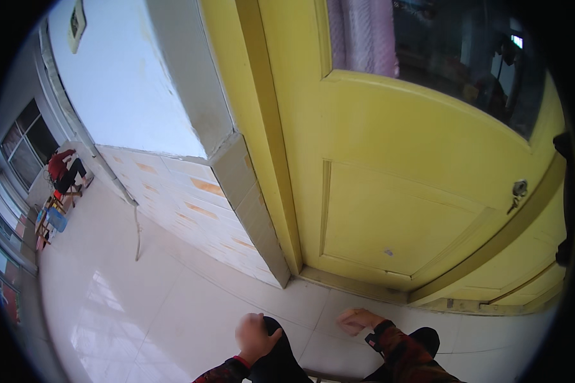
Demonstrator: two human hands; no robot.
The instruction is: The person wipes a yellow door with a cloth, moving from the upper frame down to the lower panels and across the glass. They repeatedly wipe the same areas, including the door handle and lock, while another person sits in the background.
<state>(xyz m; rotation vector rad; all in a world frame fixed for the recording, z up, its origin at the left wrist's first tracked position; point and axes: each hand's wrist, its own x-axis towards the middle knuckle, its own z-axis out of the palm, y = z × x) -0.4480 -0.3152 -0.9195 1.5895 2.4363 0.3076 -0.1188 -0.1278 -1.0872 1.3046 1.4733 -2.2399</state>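
My left hand (256, 335) lies against my left knee (280, 342), which is in black trousers. Its thumb is spread from the fingers, and it holds nothing that I can see. To the right, my right hand (357, 320) hangs over the pale tiled floor (311, 311), just left of my right knee (426, 340). Blur hides how its fingers are set and whether anything is between them. A small black item with a reddish patch (373, 342) is by the right cuff. Ahead stands a yellow door (412, 143), its lock (519, 187) holding keys (511, 206).
A tiled wall corner (249, 210) juts out left of the door. Farther left, a person (64, 170) sits by a window, near a wooden stool (43, 225) and a blue plastic container (56, 219). A thin hose or cord (138, 234) trails from a wall pipe (110, 174) onto the floor.
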